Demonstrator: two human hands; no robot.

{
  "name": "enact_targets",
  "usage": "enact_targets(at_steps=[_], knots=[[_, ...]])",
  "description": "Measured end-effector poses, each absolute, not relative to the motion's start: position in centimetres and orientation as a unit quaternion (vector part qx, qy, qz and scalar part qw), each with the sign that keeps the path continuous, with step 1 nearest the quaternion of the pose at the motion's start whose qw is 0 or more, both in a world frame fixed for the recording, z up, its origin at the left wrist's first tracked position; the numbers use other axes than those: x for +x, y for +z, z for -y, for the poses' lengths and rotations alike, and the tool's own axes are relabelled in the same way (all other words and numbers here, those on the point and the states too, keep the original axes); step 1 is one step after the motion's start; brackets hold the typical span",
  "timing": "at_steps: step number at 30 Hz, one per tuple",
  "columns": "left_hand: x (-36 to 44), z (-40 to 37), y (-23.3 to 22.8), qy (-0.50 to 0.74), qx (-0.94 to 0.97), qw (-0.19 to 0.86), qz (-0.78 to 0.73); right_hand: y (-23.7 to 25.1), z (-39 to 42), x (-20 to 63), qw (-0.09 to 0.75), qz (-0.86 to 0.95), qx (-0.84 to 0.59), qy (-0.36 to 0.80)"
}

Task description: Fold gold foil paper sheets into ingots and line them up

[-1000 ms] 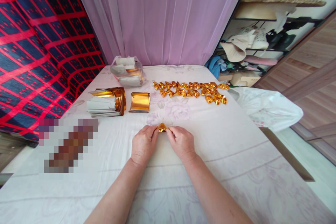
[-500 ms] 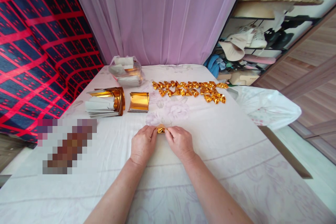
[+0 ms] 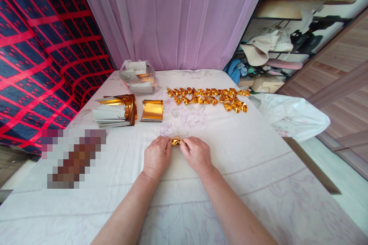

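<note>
Near the bench's middle, the left hand [image 3: 156, 155] and right hand [image 3: 197, 154] pinch opposite ends of a small gold foil piece [image 3: 176, 142]; creasing it well likely needs even fingertip pressure against the cloth.

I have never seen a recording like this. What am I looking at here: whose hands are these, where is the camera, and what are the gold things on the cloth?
The camera sits on a person's head and looks forward and down, so the two bare arms coming from the bottom edge are that person's own. The left hand and right hand pinch a small folded gold foil piece between their fingertips, low over the white flowered cloth. Farther away lie rows of finished gold folded pieces. To the left are a stack of foil sheets, a smaller curled foil sheet and a clear plastic bag. A pink curtain hangs behind.
</note>
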State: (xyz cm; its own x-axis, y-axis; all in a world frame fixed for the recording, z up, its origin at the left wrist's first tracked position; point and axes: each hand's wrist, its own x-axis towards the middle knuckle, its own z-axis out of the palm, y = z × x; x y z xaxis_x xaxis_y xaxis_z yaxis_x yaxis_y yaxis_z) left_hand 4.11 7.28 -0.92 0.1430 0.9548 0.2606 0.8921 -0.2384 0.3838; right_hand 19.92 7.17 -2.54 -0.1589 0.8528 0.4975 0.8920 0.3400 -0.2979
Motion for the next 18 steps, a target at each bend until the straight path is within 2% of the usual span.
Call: enact_targets(at_steps=[18], knots=[[3.86,-7.36,-0.95,0.259,0.762,0.123,-0.581,-2.50,-7.24,19.97,0.275,0.764,-0.583,-0.033]])
